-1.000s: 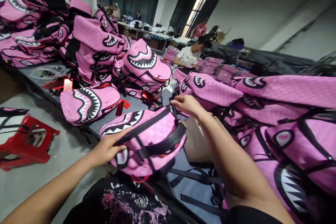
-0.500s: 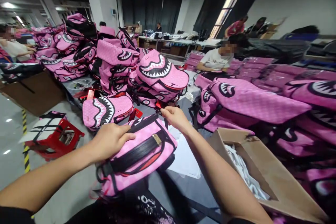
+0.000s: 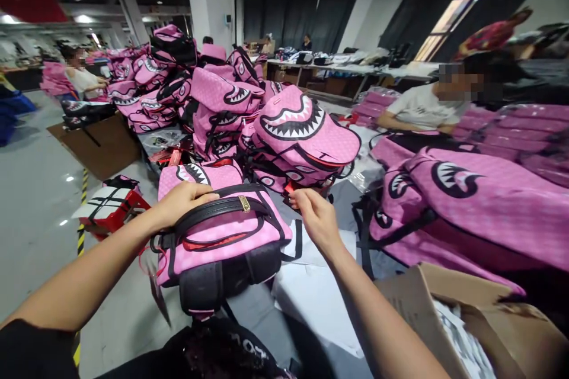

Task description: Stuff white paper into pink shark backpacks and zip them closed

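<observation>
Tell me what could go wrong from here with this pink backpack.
The flat tag dangling by a thin red cord from the pink-and-black backpack could snag. The right arm passes close to an open brown cardboard box, so pulling back might knock it. The heaped pink shark-mouth bags beyond might slide if bumped.

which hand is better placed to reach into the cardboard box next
Likely the right hand: its forearm lies beside the box, while the left hand is on the pink bag, farther away.
</observation>
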`<state>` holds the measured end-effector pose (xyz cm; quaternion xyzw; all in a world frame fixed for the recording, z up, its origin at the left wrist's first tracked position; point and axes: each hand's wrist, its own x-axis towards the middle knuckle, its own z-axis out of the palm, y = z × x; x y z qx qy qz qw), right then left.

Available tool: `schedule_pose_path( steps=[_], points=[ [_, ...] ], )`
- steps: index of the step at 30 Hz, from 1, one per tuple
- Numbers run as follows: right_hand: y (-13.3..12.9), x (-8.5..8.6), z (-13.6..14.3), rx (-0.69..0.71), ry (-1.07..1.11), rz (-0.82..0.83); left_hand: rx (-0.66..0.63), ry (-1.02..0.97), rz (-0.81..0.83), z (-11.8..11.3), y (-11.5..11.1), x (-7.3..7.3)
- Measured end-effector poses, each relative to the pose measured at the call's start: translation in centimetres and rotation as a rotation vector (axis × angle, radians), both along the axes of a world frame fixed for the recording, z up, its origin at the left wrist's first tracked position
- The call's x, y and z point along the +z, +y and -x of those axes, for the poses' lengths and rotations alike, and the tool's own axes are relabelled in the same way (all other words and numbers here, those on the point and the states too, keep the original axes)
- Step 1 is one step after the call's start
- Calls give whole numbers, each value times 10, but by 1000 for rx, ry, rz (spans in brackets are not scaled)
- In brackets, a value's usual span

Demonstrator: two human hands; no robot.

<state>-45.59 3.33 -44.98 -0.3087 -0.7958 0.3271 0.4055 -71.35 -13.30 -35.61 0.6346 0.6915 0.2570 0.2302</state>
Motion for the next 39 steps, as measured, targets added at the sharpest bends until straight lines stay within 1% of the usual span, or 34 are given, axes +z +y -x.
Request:
schedule_pose_path(
  steps=[1,2,3,5,7,9,12,14,16,17,18,19,21,23,24,26,28,29,30,33,36,39],
  points=[
    [-15,15,-5,81,-30,-160,-10,-12,16,2,1,1],
    [-31,28,-9,118,-98,-317,-32,-19,43,5,3,1],
    [-47,38,-12,110,-192,-466,-63,-20,81,7,4,2],
    [-70,51,-14,28,-403,-717,-123,-13,165,12,7,1],
    [-77,60,-8,-39,-597,-878,-147,-19,203,17,12,-3],
    [-71,69,3,-42,-770,-933,-111,-62,175,22,18,-9],
    [-54,92,25,-11,-986,-863,12,-190,76,31,25,-21],
    [-55,108,35,-17,-1070,-805,124,-265,10,36,28,-30],
    [-70,116,40,-59,-1068,-782,212,-329,-19,38,28,-38],
    [-82,117,41,-69,-1034,-773,238,-360,-22,37,27,-42],
    [-95,115,42,-46,-985,-753,251,-383,-18,34,27,-45],
    [-108,113,42,2,-925,-724,254,-392,-13,30,27,-47],
    [-127,106,42,160,-818,-632,254,-379,-13,21,27,-47],
    [-136,100,42,317,-725,-535,219,-392,-61,15,25,-42],
    [-136,98,41,343,-675,-503,163,-427,-111,15,22,-39],
    [-132,97,37,308,-574,-467,-20,-511,-227,17,12,-33],
    [-126,97,32,231,-513,-443,-231,-517,-297,20,0,-31],
    [-125,97,30,200,-502,-424,-307,-497,-314,20,-5,-31],
    [-125,97,29,181,-496,-402,-351,-479,-322,21,-9,-32],
    [-132,100,28,140,-483,-359,-377,-511,-312,17,-12,-37],
    [-142,108,25,151,-490,-308,-328,-640,-320,8,-12,-40],
    [-151,119,17,156,-501,-191,-265,-768,-368,-3,-15,-41]
  ],
)
